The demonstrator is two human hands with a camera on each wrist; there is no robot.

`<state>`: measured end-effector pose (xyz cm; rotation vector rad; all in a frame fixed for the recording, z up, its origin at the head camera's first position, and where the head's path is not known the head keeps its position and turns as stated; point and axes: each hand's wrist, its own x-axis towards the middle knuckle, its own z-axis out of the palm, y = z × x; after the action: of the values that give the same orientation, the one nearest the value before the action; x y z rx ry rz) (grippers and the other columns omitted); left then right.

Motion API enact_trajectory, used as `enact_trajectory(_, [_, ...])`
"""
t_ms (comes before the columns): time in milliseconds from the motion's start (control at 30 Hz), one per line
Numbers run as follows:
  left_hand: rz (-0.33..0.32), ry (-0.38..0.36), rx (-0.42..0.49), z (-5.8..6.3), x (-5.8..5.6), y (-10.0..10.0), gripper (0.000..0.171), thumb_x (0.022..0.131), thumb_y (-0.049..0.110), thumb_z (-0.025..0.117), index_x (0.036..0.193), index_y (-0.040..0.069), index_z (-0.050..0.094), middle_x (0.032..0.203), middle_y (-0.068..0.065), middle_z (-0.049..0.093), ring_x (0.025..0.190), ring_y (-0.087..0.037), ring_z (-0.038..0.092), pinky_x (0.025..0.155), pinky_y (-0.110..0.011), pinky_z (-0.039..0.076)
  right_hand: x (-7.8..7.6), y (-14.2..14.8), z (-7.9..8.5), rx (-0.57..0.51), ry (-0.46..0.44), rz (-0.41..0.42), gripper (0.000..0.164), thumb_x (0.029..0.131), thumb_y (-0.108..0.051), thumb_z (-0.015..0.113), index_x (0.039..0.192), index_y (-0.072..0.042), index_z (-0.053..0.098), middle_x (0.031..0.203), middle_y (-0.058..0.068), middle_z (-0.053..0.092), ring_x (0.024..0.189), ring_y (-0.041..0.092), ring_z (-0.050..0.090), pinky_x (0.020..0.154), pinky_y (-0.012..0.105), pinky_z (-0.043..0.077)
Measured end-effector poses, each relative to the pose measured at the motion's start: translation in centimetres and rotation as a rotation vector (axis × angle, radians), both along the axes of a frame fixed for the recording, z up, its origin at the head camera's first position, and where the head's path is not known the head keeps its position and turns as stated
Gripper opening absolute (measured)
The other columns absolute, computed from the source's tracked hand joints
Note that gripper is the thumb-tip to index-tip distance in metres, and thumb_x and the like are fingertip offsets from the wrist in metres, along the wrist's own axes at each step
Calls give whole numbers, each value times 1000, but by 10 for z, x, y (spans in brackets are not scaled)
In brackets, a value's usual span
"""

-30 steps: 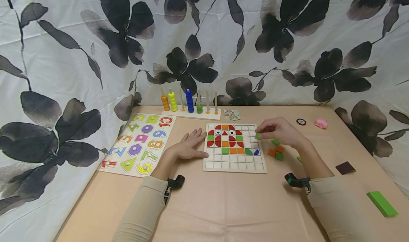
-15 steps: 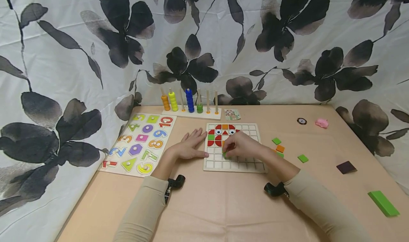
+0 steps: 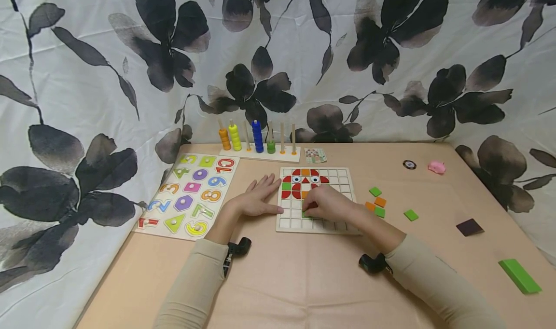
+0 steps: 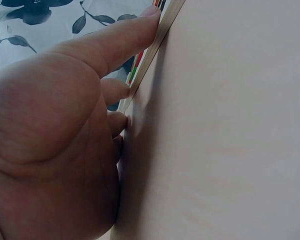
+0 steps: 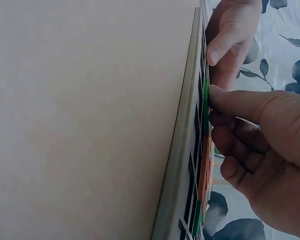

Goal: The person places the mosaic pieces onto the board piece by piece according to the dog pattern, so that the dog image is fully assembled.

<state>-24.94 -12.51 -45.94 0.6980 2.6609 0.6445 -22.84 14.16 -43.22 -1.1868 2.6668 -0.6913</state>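
Note:
A white gridded board (image 3: pixel 286 225) lies on the table, with red, green, orange and eye-patterned tiles forming a bird-like picture. My left hand (image 3: pixel 255 198) lies with its fingers spread at the board's left edge. In the left wrist view its thumb (image 4: pixel 115 45) touches that edge. Over the middle of the board, my right hand (image 3: pixel 331 204) pinches a green square tile (image 3: pixel 306 215) down at the grid, below the orange tile. The right wrist view shows the thumb on this green tile (image 5: pixel 206 102). My right hand covers the tiles in the picture's lower right.
Loose green and orange tiles (image 3: pixel 380 202) lie right of the board, another green tile (image 3: pixel 410 215) farther off. A number puzzle board (image 3: pixel 184 223) is at left, a peg counter (image 3: pixel 260 153) and picture card (image 3: pixel 315 156) behind. A dark square (image 3: pixel 470 227) and green block (image 3: pixel 520 276) lie at right.
My right hand has carried the green tile from the board's right edge leftward and down onto the grid. In the last half second it has barely moved. The left hand has stayed put.

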Motion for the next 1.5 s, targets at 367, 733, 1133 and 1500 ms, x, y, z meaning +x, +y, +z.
enact_trajectory(367, [-4,4,-2,1,0,-1,96,82,63,61,155,22,15,162,-6,-1,148,-24,-8,117,-46,-7,-6,71,31,-107,-50,-134,28,84,-22,75,112,-24,71,112,-6,64,97,17,57,81,38,51])
enact_trajectory(733, [-3,5,3,2,1,1,97,82,65,61,155,21,16,162,-6,-1,148,-23,-8,117,-46,-7,-27,179,18,-61,-172,-260,29,81,0,72,104,-17,75,102,3,69,90,22,58,75,33,51])
enact_trajectory(1133, [1,2,0,3,1,1,97,81,64,62,155,21,16,162,-5,0,148,-24,-7,118,-46,-6,-36,204,-8,-72,-352,-240,27,77,-7,79,103,-15,77,99,6,64,89,27,49,71,26,45])
enact_trajectory(1500, [-3,1,-2,2,1,0,97,82,64,61,155,21,15,162,-6,-1,148,-24,-7,117,-47,-6,-29,185,6,-125,-248,-336,23,79,-21,80,101,-20,74,100,-2,69,90,22,58,75,27,52])
